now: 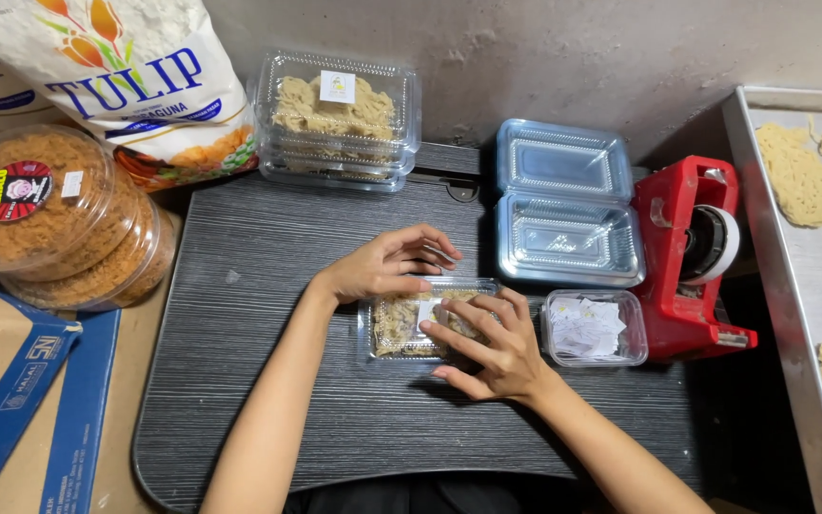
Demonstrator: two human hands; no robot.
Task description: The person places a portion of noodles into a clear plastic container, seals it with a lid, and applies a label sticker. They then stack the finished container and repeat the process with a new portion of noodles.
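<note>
both hands rest on a small clear box of noodles point(411, 328) at the middle of the dark table point(240, 381): the right hand point(487, 347) presses fingers flat on a white label on its lid, the left hand point(387, 266) steadies the far edge, fingers loosely spread. labelling looks underway; next calls for smoothing it. just right sits a tub of labels point(594, 328), beyond it empty open boxes point(563, 205).

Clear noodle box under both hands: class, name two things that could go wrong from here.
1. The right hand presses a small white label onto the clear noodle box; it may stick crooked or creased.
2. The left hand only steadies the box's far edge, so the box might slide on the dark tabletop.
</note>
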